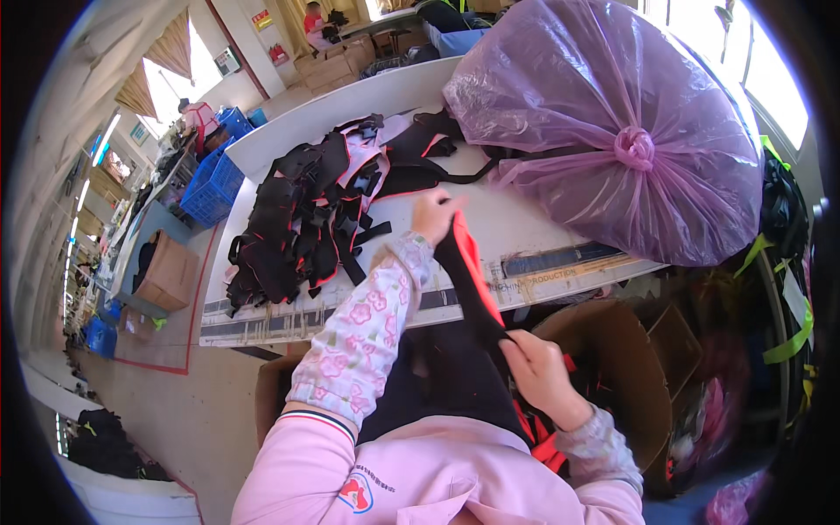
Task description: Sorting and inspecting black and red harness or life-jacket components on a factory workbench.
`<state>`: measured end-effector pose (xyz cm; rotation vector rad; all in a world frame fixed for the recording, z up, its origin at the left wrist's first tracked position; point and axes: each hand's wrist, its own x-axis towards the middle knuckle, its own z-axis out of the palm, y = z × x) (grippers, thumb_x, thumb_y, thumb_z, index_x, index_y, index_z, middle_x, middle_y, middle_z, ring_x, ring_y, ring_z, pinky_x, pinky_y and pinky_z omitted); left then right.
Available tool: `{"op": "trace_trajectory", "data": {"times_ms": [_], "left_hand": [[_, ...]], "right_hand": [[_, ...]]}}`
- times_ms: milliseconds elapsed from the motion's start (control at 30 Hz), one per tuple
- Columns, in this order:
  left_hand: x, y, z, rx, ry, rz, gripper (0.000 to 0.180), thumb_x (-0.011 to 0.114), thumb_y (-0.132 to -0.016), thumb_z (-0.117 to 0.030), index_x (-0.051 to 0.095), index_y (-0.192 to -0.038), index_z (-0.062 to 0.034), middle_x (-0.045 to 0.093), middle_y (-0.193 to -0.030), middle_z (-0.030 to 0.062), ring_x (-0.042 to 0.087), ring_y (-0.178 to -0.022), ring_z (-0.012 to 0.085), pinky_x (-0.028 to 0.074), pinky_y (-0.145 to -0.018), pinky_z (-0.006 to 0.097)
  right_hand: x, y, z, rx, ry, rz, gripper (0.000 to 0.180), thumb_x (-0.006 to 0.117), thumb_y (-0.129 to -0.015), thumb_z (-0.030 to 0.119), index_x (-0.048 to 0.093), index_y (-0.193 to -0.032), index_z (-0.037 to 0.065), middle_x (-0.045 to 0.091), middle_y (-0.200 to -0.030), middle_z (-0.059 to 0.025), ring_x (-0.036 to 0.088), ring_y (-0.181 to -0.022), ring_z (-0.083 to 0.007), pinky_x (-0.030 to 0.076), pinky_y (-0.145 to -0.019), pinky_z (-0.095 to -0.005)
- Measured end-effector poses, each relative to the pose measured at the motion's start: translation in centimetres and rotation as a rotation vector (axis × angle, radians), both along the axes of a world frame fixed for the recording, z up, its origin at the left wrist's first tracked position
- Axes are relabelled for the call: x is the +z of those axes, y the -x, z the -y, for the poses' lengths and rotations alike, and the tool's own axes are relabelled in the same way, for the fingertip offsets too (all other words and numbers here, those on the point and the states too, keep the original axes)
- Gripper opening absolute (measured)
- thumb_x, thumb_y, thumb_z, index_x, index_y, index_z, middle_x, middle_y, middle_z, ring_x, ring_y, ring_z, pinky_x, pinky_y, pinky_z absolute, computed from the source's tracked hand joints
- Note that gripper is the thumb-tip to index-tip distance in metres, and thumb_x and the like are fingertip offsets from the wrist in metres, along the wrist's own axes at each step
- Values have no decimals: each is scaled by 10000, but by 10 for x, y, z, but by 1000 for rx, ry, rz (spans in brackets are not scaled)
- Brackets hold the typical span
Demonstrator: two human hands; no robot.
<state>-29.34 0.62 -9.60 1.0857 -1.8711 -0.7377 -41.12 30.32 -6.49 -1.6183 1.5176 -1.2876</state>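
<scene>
A black padded strap (468,276) with a bright orange-red edge stretches slantwise between my two hands, over the table's near edge. At its upper end my left hand (435,216) is closed on it, slightly blurred. My right hand (544,372) grips its lower end, beside my lap. Just beyond my left hand lies a heap of black straps (302,206) with orange-red edging and buckles, some showing pale lilac undersides. One long black strap (411,179) runs from the heap toward the right.
A large knotted purple plastic bag (604,122) fills the right of the white table (420,223). Below right stands an open cardboard box (612,350) with black and orange-red pieces. Blue crates (210,184) and another carton (166,273) stand left. A person (315,26) sits far behind.
</scene>
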Motion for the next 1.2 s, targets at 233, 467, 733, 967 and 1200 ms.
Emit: {"op": "trace_trajectory", "data": {"times_ms": [233,467,733,967,1200], "left_hand": [[21,-8,-8,-425,-163,-124,236,667,-835,-291,578,-882,-78,500,-652,-34,437,-605,44,356,-535,224],[5,-115,88,79,251,239,242,715,-754,-202,584,-904,-64,551,-807,59,540,-728,155,457,-675,283],[33,-203,236,480,117,532,593,605,-771,-574,492,-1196,-176,476,-1215,179,442,-1152,373,366,-966,459],[8,-194,298,319,-235,832,854,494,-720,-748,290,-1413,-294,121,-1509,164,80,-1397,354,104,-1023,681],[-27,-184,276,92,-168,910,830,564,-704,-705,361,-1383,-273,156,-1494,175,74,-1392,364,108,-1042,651]], "right_hand": [[-106,126,-136,-194,-509,-366,240,626,-798,181,636,-934,-15,627,-748,-196,636,-697,-320,478,-608,-375],[-143,135,-91,96,-752,-436,511,733,-717,275,590,-1116,-10,650,-891,-202,641,-829,-313,507,-715,-360],[-105,88,279,227,-117,-278,241,646,-781,171,581,-906,-25,606,-803,-182,583,-721,-231,454,-652,-377],[-118,52,574,-23,137,-503,698,676,-790,326,368,-1340,25,337,-1378,-262,335,-1272,-406,309,-1050,-416],[-137,39,639,-195,-224,-712,849,518,-762,668,284,-1423,190,303,-1412,-260,294,-1283,-469,243,-1070,-478]]}}
